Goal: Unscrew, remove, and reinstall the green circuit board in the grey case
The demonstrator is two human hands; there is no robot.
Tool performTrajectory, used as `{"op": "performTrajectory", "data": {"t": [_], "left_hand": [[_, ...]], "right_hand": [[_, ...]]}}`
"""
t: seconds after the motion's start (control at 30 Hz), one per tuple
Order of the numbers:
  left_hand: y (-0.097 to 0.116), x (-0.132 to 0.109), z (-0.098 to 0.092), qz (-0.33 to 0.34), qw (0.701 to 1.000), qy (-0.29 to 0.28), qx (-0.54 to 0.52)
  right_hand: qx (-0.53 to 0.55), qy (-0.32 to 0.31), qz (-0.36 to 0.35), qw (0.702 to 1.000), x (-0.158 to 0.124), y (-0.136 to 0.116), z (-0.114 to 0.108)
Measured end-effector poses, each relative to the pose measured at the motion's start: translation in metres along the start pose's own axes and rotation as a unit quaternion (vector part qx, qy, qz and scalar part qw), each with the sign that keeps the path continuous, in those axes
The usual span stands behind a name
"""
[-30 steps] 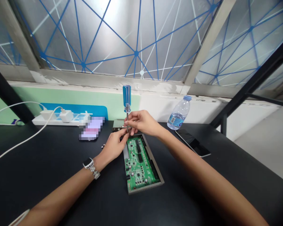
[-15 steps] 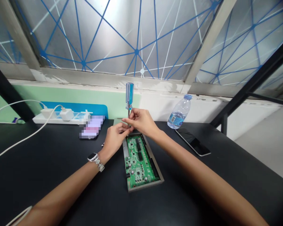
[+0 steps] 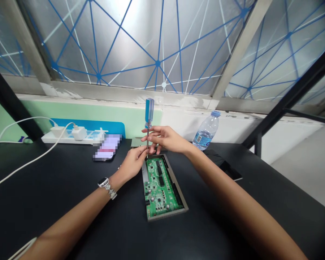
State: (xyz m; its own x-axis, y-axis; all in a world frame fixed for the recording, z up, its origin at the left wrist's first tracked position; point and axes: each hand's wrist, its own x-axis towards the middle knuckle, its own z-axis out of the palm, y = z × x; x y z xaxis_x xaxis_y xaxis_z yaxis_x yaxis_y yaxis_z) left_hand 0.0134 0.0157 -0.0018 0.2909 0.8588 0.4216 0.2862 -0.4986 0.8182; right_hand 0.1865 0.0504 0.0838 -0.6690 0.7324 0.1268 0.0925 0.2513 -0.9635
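A screwdriver [image 3: 149,112] with a blue and clear handle stands upright, tip down, at the far left corner of a green circuit board [image 3: 162,191] in a shallow metal frame. My left hand [image 3: 134,161] is closed in a pinch around the lower shaft, just above the board's far edge. Higher up, my right hand [image 3: 168,139] has its thumb and fingers loosely about the shaft, some fingers stretched out past it. The tip and whatever it touches are hidden by the fingers.
Behind the hands lies a flat greyish piece [image 3: 137,142]. A power strip [image 3: 67,136] with plugs and white cables, and a phone [image 3: 108,147], are at the left. To the right are a water bottle [image 3: 206,131] and a dark phone [image 3: 230,169].
The fingers of my right hand have loosened from a tighter pinch and spread around the shaft. The screwdriver's handle has turned slightly. My left hand and the board stay nearly in place.
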Motion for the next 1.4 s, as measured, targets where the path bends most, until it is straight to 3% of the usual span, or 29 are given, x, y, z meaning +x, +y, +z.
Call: {"op": "performTrajectory", "data": {"t": [0.2,0.4,0.5,0.67,0.9,1.1,1.27,1.4], "left_hand": [[0.001,-0.001,0.004,-0.002,1.000,0.015,0.014],[0.008,-0.002,0.008,-0.019,0.992,0.123,0.008],[0.006,-0.002,0.008,-0.041,0.989,0.139,0.002],[-0.002,-0.001,0.007,-0.057,0.990,0.100,-0.082],[-0.005,-0.001,-0.001,-0.017,0.995,0.015,-0.096],[-0.003,0.000,-0.002,0.010,0.998,-0.008,-0.065],[-0.008,0.000,-0.001,-0.006,0.996,-0.013,-0.084],[-0.011,0.000,0.000,-0.016,0.995,-0.008,-0.097]], "right_hand": [[-0.057,0.042,-0.022,0.997,0.000,0.004,0.001],[-0.095,0.107,-0.048,0.989,0.004,0.012,0.003],[-0.103,0.138,-0.059,0.983,0.006,0.015,0.007],[-0.112,0.160,-0.065,0.979,0.006,0.018,0.011],[-0.074,0.053,-0.024,0.996,0.002,0.003,0.010],[-0.104,0.090,-0.047,0.989,-0.001,0.004,0.010],[-0.161,0.138,-0.072,0.975,0.000,0.010,0.011],[-0.126,0.144,-0.074,0.979,0.001,0.004,0.012]]}}
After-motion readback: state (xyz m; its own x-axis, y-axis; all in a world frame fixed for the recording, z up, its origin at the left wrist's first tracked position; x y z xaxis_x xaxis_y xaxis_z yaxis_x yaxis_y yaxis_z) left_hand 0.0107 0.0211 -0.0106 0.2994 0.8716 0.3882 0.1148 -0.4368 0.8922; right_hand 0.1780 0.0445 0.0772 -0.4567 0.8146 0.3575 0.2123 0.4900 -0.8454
